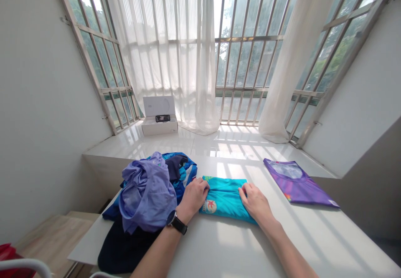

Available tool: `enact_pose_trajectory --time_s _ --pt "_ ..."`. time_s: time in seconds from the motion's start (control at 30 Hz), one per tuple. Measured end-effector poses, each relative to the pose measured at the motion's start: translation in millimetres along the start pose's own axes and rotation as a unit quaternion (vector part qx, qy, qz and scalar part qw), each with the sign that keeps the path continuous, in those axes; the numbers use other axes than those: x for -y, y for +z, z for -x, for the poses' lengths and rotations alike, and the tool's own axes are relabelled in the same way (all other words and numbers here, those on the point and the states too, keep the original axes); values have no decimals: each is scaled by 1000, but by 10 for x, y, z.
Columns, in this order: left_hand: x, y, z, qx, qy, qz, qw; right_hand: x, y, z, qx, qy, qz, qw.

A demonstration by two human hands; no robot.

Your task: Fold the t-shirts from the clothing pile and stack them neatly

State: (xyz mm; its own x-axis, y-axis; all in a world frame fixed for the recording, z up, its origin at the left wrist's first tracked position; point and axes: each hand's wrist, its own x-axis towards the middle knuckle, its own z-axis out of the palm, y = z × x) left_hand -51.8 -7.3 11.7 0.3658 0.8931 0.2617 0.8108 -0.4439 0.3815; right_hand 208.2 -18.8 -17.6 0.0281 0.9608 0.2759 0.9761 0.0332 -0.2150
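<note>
A turquoise garment (230, 200), folded into a flat rectangle with a starfish print at its left end, lies on the white table in front of me. My left hand (196, 194), with a black watch on the wrist, has its fingers curled closed on the left edge of the cloth. At the opposite edge, the fingers of my right hand (252, 198) are bent and closed on the fabric. Some fingertips of both hands are hidden. Close to my left hand is a heap of crumpled clothes, with a lavender garment (147, 194) on top.
A folded purple shirt (302, 184) lies to the right on the table (225, 248). An open white box (159, 127) with a dark device stands on the sill by the barred windows. Sheer curtains (200, 61) hang behind. A red item (9, 257) is at lower left.
</note>
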Motion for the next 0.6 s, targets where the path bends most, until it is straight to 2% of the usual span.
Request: enact_pose_trajectory --time_s 0.27,0.43,0.5,0.6 --pt "3 -46 11 14 4 -41 999 -21 13 15 -9 21 -13 1000" --pt "-174 -86 -82 17 15 -85 996 -21 25 0 -12 18 -19 1000" --pt "-269 -20 -160 2 30 -71 997 -21 31 -4 -10 20 -16 1000" --pt "-324 194 -245 -3 67 -44 997 -31 16 -7 -3 21 -10 1000"
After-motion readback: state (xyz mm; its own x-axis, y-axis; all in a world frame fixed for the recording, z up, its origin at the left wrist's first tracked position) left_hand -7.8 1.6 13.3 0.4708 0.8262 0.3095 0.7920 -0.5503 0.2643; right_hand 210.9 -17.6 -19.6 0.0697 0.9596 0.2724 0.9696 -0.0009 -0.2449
